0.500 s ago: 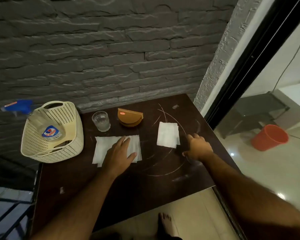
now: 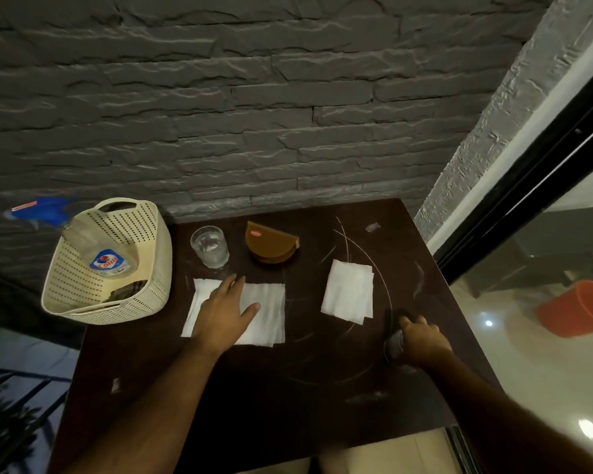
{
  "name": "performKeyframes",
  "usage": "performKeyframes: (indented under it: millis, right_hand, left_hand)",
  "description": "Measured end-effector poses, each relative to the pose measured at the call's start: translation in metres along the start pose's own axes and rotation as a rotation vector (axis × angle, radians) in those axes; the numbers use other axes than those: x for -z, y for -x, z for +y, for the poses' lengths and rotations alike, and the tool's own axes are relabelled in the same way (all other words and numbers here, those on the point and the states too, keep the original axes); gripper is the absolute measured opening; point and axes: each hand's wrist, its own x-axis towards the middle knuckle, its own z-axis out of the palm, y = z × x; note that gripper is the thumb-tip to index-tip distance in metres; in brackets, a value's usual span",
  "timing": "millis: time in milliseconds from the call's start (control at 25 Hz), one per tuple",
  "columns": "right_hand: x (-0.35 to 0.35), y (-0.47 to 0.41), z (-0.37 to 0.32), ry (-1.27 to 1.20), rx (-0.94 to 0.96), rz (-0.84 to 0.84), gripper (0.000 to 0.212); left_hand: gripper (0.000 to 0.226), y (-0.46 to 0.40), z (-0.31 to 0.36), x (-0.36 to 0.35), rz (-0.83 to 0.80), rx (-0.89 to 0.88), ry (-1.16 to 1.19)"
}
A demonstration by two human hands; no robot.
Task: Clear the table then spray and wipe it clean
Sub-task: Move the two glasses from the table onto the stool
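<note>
Our left hand (image 2: 226, 311) lies flat, fingers spread, on a white napkin (image 2: 264, 314) in the middle of the dark table (image 2: 288, 398), just in front of a glass (image 2: 209, 246) and a brown holder (image 2: 272, 247). Right of that napkin, apart from it, lies a second napkin (image 2: 348, 290); just past its near corner our right hand (image 2: 421, 342) curls around a small dark scrap (image 2: 394, 342). Left of the glass, a cream basket (image 2: 144, 295) holds the spray bottle (image 2: 93, 248).
</note>
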Motion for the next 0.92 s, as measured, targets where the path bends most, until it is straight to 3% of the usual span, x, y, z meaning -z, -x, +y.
performKeyframes:
  millis: [160, 280, 400, 520, 640, 720, 800, 920]
  right_hand:
    - [0.012, -0.006, -0.012, -0.050, 0.055, 0.041, 0.076]
    - [0.033, -0.006, -0.040, -0.228, 0.158, 0.074, 0.074]
    - [0.056, -0.009, -0.076, -0.668, 0.200, 0.086, 0.057]
    - [0.066, -0.015, -0.118, -1.317, 0.166, -0.129, 0.045]
    - [0.070, -0.025, -0.150, -1.588, 0.158, -0.263, 0.022]
    - [0.063, -0.042, -0.164, -1.670, 0.175, -0.348, 0.029]
    - [0.056, -0.054, -0.173, -1.683, 0.231, -0.451, 0.057]
    - [0.048, -0.067, -0.173, -1.700, 0.336, -0.542, 0.063]
  left_hand:
    - [0.068, -0.022, -0.008, 0.007, 0.021, 0.047, -0.007]
    - [0.068, -0.049, -0.018, 0.019, 0.071, 0.147, 0.042]
    - [0.074, -0.082, -0.035, 0.026, 0.187, 0.327, 0.248]
    - [0.098, -0.109, -0.050, 0.022, 0.261, 0.515, 0.448]
    - [0.118, -0.134, -0.058, 0.009, 0.295, 0.633, 0.516]
    - [0.127, -0.150, -0.068, -0.006, 0.276, 0.645, 0.579]
    - [0.131, -0.163, -0.076, -0.021, 0.280, 0.645, 0.624]
    - [0.122, -0.171, -0.079, -0.034, 0.384, 0.650, 0.676]
